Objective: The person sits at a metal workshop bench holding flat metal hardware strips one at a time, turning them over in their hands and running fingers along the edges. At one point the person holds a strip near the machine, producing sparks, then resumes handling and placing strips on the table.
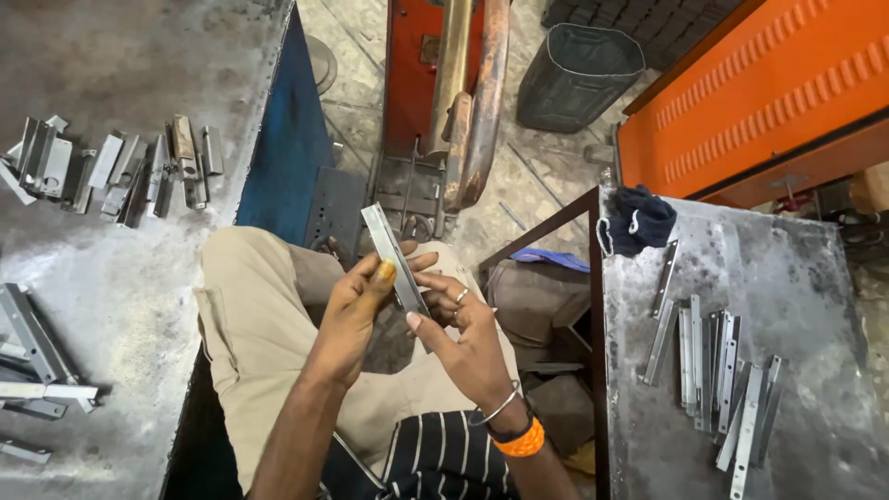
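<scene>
Above our lap, between the two tables, we log one flat metal strip [393,258], grey, long and narrow, tilted with its upper end away from us.

Hands: our left hand [359,301] grips the strip from the left, thumb laid along its face, the thumbnail stained yellow. Our right hand [456,324] pinches the strip's lower end from the right, fingers curled about it; a ring shows on one finger. On the right wrist we note a thin metal bangle [497,407] and an orange band [520,441]. Both hands are closed on the strip.

Left table [139,278], grey and worn:
- Far edge: a row of short metal brackets [120,167], lying close together.
- Near left corner: several longer angle pieces [37,356], some crossing one another.

Right table [796,296], grey sheet metal:
- Middle to near edge: a cluster of metal strips [718,380] like the one we hold, lying roughly parallel, some overlapping.
- Far left corner: a dark blue cloth [639,222], bunched up.

Floor beyond our knees: a red machine frame [412,65] with rusty bars, a dark bin [579,74], and an orange ribbed panel [769,83] at the upper right.

Clothing: beige trousers [250,333], a dark striped shirt [444,458].
</scene>
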